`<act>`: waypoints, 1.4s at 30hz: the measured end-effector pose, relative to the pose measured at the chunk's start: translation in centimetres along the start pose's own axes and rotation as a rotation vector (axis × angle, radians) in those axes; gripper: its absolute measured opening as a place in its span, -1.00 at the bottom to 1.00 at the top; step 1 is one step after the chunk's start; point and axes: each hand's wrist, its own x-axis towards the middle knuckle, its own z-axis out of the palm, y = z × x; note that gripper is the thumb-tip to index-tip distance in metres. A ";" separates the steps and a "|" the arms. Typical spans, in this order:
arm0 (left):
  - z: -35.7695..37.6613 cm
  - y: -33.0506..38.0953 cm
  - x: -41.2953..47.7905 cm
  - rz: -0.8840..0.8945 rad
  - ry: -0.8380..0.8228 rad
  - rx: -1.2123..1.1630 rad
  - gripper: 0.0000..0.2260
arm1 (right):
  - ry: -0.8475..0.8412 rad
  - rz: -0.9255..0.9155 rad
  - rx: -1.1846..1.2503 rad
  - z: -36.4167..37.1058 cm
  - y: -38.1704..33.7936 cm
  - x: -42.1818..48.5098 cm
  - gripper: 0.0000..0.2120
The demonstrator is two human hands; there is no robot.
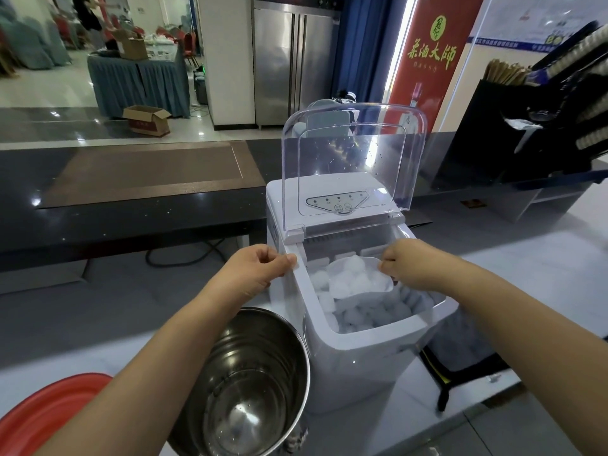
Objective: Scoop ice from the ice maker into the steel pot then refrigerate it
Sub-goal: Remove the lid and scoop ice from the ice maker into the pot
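Middle of the frame: left hand [260, 269], fingers curled, pinches the left rim of the ice maker [378, 334]. Right hand [413, 263], fingers curled tight, grips a clear scoop [378, 284] heaped with ice [353, 266] over the bin. The pot [256, 366] stands lower centre, under the left forearm, just beside the machine.

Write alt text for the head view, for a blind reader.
The right hand holds a scoop heaped with ice over the open ice maker; the left hand grips its rim. A steel pot stands beside it.
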 end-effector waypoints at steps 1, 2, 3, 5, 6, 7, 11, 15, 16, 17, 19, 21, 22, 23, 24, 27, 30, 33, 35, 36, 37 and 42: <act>0.0 0.0 -0.1 0.007 0.002 0.004 -0.76 | -0.004 0.004 -0.005 0.0 0.0 -0.1 -0.72; -0.1 0.0 -0.3 0.013 0.003 -0.002 -0.77 | -0.005 0.011 -0.004 -0.1 0.0 -0.2 -0.72; -0.1 0.0 -0.4 0.014 0.011 -0.011 -0.77 | 0.000 0.019 0.004 -0.1 0.0 -0.4 -0.72; -0.3 -0.2 -0.7 0.011 0.039 -0.020 -0.77 | 0.014 0.030 0.037 -0.2 0.0 -0.5 -0.68; -0.5 -0.3 -0.9 0.010 0.048 -0.022 -0.78 | 0.020 0.039 0.071 -0.2 0.0 -0.6 -0.66; -0.7 -0.4 -1.0 0.008 0.049 -0.022 -0.79 | 0.026 0.050 0.110 -0.3 0.0 -0.8 -0.66; -1.5 -0.8 -1.2 0.000 0.030 -0.026 -0.88 | 0.070 0.075 0.184 -0.7 -0.5 -1.5 -0.64; -2.2 -0.8 -1.7 0.016 0.034 -0.017 -0.97 | 0.104 0.064 0.224 -1.2 -1.6 -2.6 -0.62; -2.5 -0.8 -1.9 0.022 0.040 -0.020 -0.97 | 0.111 0.058 0.223 -1.3 -2.1 -3.0 -0.63; -2.9 -0.8 -2.1 0.029 0.045 -0.023 -0.97 | 0.114 0.049 0.222 -1.4 -2.6 -3.4 -0.63; -3.7 -0.9 -2.5 0.044 0.056 -0.027 -0.98 | 0.108 0.025 0.235 -1.4 -3.8 -4.1 -0.65; -4.7 -1.1 -3.0 0.055 0.073 -0.028 -0.98 | 0.093 -0.001 0.251 -1.2 -5.0 -4.8 -0.66; -5.3 -1.2 -3.3 0.058 0.084 -0.033 -0.98 | 0.086 -0.016 0.255 -1.0 -5.8 -5.1 -0.66; -5.8 -1.3 -3.6 0.062 0.096 -0.040 -0.98 | 0.078 -0.027 0.261 -0.8 -6.5 -5.4 -0.65; -6.3 -1.4 -3.9 0.066 0.107 -0.048 -0.98 | 0.070 -0.036 0.271 -0.5 -7.3 -5.7 -0.65; -7.8 -1.8 -4.9 0.070 0.140 -0.062 -0.98 | 0.032 -0.054 0.285 0.4 -9.5 -6.5 -0.63; -9.2 -2.6 -5.8 0.048 0.148 -0.067 -0.97 | -0.013 -0.065 0.296 1.5 -11.7 -7.3 -0.64; -10.2 -3.6 -6.7 0.025 0.146 -0.052 -0.96 | -0.026 -0.074 0.271 2.8 -13.3 -7.9 -0.67; -10.6 -4.3 -7.2 0.019 0.145 -0.042 -0.95 | -0.026 -0.071 0.242 3.7 -13.8 -8.1 -0.69; -10.9 -4.5 -7.4 0.017 0.143 -0.039 -0.95 | -0.032 -0.064 0.225 4.1 -14.1 -8.2 -0.70; -11.2 -4.8 -7.6 0.015 0.140 -0.041 -0.95 | -0.041 -0.055 0.209 4.6 -14.3 -8.3 -0.70; -12.1 -6.0 -8.1 -0.004 0.098 -0.060 -0.93 | -0.069 -0.028 0.089 7.5 -15.5 -8.1 -0.70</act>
